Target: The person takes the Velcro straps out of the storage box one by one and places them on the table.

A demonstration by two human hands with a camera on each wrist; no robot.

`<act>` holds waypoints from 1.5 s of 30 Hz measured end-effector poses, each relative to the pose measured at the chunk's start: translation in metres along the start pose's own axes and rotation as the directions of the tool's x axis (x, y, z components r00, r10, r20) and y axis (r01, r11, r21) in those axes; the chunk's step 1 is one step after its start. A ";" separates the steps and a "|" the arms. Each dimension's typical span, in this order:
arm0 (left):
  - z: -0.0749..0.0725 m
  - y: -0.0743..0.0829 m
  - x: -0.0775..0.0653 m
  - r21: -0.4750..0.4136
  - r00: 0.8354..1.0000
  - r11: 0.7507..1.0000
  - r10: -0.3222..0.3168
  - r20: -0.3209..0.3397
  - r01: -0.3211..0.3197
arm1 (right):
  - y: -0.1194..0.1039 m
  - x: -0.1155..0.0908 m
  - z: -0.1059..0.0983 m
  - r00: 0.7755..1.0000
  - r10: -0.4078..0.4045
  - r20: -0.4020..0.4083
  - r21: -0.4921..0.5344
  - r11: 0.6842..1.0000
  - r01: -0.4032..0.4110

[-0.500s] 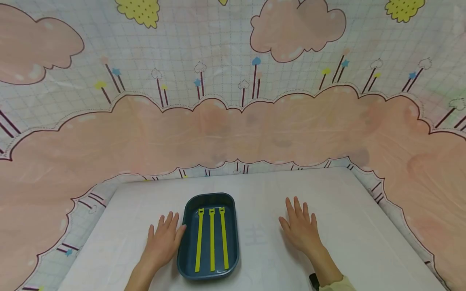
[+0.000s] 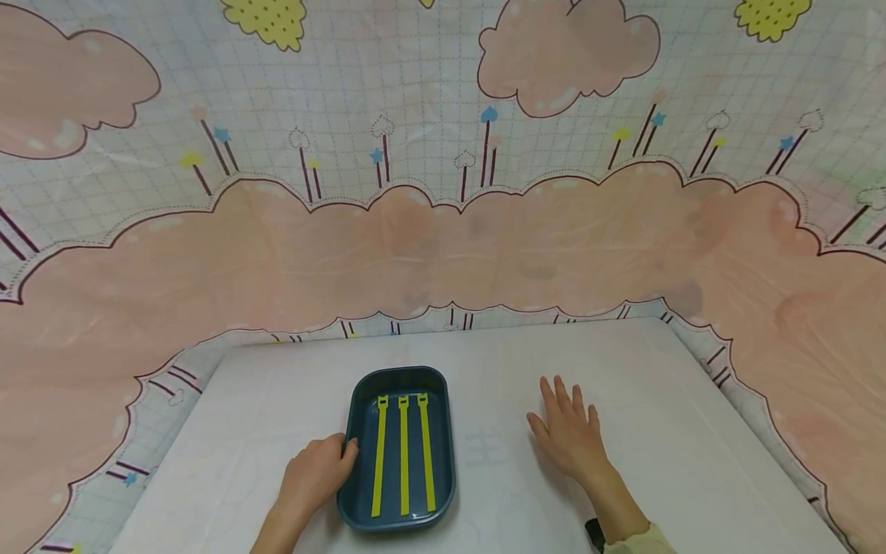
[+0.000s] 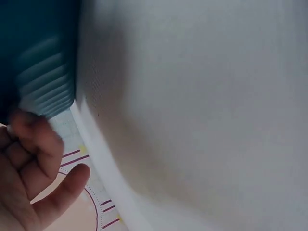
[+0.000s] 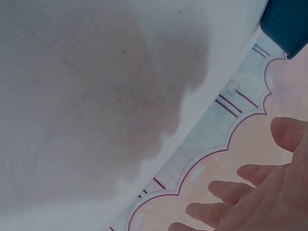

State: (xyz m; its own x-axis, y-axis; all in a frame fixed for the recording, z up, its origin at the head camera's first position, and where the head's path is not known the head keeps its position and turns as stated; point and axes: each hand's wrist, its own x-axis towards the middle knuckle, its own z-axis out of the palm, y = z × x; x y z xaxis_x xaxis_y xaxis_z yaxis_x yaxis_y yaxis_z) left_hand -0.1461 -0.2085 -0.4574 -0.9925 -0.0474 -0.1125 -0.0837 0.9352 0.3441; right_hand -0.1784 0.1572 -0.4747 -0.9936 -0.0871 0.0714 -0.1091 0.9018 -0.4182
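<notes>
A dark blue-green tray (image 2: 349, 504) with rounded corners lies on the white table. Inside it, three yellow cable ties (image 2: 404, 462) run lengthwise side by side, slotted heads at the far end. My left hand (image 2: 313, 473) grips the tray's left rim, the thumb over the edge and the other fingers curled outside. In the left wrist view the curled fingers (image 3: 41, 149) are close against the tray's ridged side (image 3: 45, 82). To the right of the tray, my right hand (image 2: 571, 437) is held palm down with fingers spread, holding nothing.
The white table (image 2: 498, 369) reaches back to a patterned cloth (image 2: 443, 254) with clouds, which also hangs at both sides. A dark band (image 2: 594, 532) and a light sleeve (image 2: 640, 541) are at the right wrist.
My left hand's fingers, spread beside the tray before, have curled, and its thumb now lies over the rim. My right hand has barely shifted. The tray and cable ties stay in place.
</notes>
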 end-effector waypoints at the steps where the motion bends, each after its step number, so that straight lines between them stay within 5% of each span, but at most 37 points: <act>1: 0.001 0.000 0.000 -0.003 1.000 1.000 -0.006 -0.003 0.006 | 0.000 0.000 0.000 1.000 -0.003 -0.002 -0.002 1.000 0.003; 15: 0.004 0.006 0.004 0.020 0.999 1.000 -0.021 -0.038 0.022 | -0.014 0.008 -0.003 0.977 -0.149 -0.152 -0.042 0.989 0.145; 28: 0.004 0.009 0.003 0.049 0.999 0.998 -0.038 -0.024 0.039 | -0.042 0.018 -0.006 0.956 -0.239 -0.171 -0.043 0.971 0.235; 39: 0.000 0.012 0.000 0.056 0.998 0.997 -0.059 -0.005 0.059 | -0.098 0.027 0.002 0.944 -0.328 -0.024 -0.076 0.943 0.325; 45: -0.002 0.013 -0.002 0.050 0.998 0.997 -0.059 -0.011 0.059 | -0.132 0.029 0.005 0.905 -0.423 0.055 -0.104 0.899 0.426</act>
State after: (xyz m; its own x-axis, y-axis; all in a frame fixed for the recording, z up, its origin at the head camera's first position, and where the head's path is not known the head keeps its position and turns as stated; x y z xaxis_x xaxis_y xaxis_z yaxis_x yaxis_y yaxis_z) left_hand -0.1450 -0.1970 -0.4508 -0.9868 -0.1062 -0.1224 -0.1378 0.9472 0.2894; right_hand -0.1926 0.0333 -0.4221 -0.8544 -0.4830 0.1919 -0.5185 0.8173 -0.2514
